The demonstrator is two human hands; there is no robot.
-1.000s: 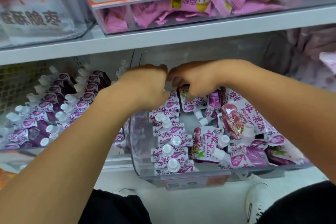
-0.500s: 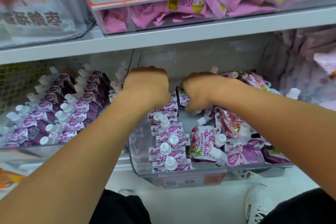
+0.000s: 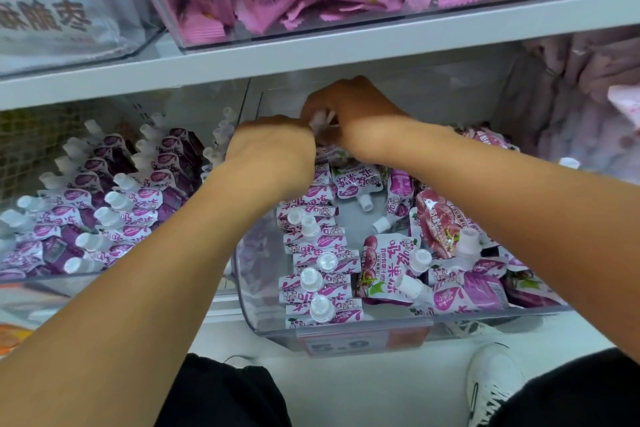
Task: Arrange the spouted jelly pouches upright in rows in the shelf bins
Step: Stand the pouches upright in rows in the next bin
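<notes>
Two hands at rear of clear bin (image 3: 263, 308): left hand (image 3: 273, 152) curled, grip not discernible; right hand (image 3: 349, 121) pinching blurred white pouch (image 3: 320, 121). One upright row of about six spouted pouches (image 3: 317, 274) at bin's left, others loose alongside. Three neat rows (image 3: 104, 198) in neighbouring bin. Grey shop shelf (image 3: 311, 48) above, pale floor below.

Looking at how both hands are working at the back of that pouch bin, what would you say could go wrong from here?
1. Both forearms cross low over the upright row of pouches at the bin's left side; pulling back could topple it.
2. The loose pile of pouches on the right lies jumbled and could slide into the cleared gap.
3. The left hand and right hand crowd one blurred pouch, so it may slip.
</notes>
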